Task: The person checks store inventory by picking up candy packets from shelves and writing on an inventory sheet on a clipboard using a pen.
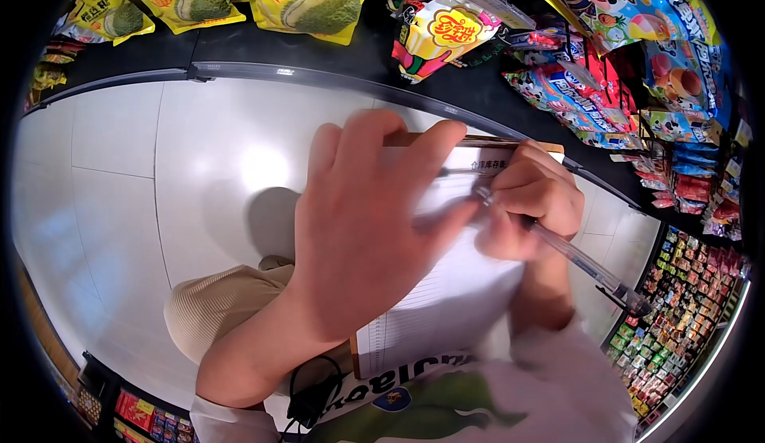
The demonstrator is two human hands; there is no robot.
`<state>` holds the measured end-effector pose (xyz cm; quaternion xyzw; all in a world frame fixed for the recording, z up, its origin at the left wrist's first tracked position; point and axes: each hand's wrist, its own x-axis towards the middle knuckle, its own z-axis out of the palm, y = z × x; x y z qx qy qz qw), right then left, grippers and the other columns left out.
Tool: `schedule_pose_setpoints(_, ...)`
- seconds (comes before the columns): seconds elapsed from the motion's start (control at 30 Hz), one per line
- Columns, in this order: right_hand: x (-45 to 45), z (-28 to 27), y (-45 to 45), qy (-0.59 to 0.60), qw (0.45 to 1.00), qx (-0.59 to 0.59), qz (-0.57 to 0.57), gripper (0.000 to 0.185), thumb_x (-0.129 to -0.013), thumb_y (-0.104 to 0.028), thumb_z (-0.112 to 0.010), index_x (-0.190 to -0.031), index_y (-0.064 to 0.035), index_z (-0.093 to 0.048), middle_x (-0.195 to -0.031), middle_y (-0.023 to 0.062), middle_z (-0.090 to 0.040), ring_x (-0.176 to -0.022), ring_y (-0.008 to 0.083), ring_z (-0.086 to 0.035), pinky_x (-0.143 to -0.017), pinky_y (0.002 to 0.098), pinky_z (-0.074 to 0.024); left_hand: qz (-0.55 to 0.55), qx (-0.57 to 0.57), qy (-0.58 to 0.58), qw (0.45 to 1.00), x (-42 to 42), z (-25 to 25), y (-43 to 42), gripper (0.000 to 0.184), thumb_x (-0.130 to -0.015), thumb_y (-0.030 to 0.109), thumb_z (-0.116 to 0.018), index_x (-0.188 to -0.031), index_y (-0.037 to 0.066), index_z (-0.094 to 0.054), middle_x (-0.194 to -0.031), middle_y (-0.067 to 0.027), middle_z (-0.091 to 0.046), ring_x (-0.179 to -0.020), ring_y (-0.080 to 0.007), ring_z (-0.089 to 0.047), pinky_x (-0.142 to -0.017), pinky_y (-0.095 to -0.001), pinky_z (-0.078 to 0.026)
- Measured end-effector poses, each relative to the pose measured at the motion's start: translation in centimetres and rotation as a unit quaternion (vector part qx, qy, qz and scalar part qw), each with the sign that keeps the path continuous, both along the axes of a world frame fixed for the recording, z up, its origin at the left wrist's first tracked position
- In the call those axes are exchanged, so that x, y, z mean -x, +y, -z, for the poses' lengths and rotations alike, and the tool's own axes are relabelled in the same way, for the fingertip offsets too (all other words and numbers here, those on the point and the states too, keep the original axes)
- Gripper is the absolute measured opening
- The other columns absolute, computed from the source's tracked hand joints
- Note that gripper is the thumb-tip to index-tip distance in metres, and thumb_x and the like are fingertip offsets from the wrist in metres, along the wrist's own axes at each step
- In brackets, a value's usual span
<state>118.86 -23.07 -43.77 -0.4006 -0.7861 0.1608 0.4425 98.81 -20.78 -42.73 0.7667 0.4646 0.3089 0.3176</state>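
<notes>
A clipboard (554, 148) with a lined sheet (430, 284) is tilted against my torso. Over its left side is my left hand (358, 212), slightly blurred, fingers apart. Its index fingertip is near the board's upper edge, and its thumb points toward my right hand. My right hand (534, 196) is closed around a clear pen (590, 266) at the board's upper right; the pen's far end points down and right. Small printed characters show at the sheet's top. Between the hands, the pen's near end and a small metallic part are hard to make out.
Yellow candy bags (307, 1) hang at the upper left, and a Chupa Chups bag (450, 29) at the top centre. More colourful bags (566, 100) hang at the right, above a dark shelf edge (319, 76). Packed shelves (669, 315) stand at the lower right.
</notes>
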Motion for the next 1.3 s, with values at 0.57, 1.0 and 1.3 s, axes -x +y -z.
schedule_pose_setpoints(0.57, -0.02, 0.11, 0.23, -0.01, 1.0, -0.002, 0.0, 0.018, -0.079, -0.013, -0.069, -0.071, -0.0074, -0.054, -0.06, 0.0027, -0.054, -0.047, 0.0181, -0.045, -0.046, 0.0298, -0.034, -0.001, -0.002, 0.0, 1.0, 0.06, 0.23, 0.3, 0.062, -0.057, 0.017, -0.086, -0.116, 0.016, -0.067, -0.101, -0.0098, -0.052, -0.086, -0.0271, -0.053, -0.074, -0.0378, -0.046)
schedule_pose_setpoints(1.0, 0.05, 0.24, 0.11, 0.008, 1.0, 0.016, 0.008, 0.017, -0.078, -0.012, -0.068, -0.071, -0.0073, -0.053, -0.06, 0.0029, -0.053, -0.048, 0.0186, -0.044, -0.047, 0.0302, -0.0343, 0.001, -0.002, -0.004, 1.0, 0.11, 0.33, 0.4, 0.062, -0.057, 0.016, -0.086, -0.115, 0.015, -0.066, -0.1, -0.0095, -0.052, -0.086, -0.0273, -0.053, -0.074, -0.038, -0.046)
schedule_pose_setpoints(1.3, 0.09, 0.23, 0.51, -0.017, 1.0, 0.0, -0.002, 0.017, -0.079, -0.014, -0.069, -0.07, -0.0076, -0.055, -0.059, 0.0021, -0.052, -0.048, 0.0183, -0.044, -0.047, 0.0304, -0.0341, 0.002, 0.002, -0.011, 1.0, 0.26, 0.5, 0.56, 0.061, -0.058, 0.017, -0.086, -0.116, 0.015, -0.066, -0.099, -0.0093, -0.051, -0.086, -0.0276, -0.052, -0.075, -0.0381, -0.045)
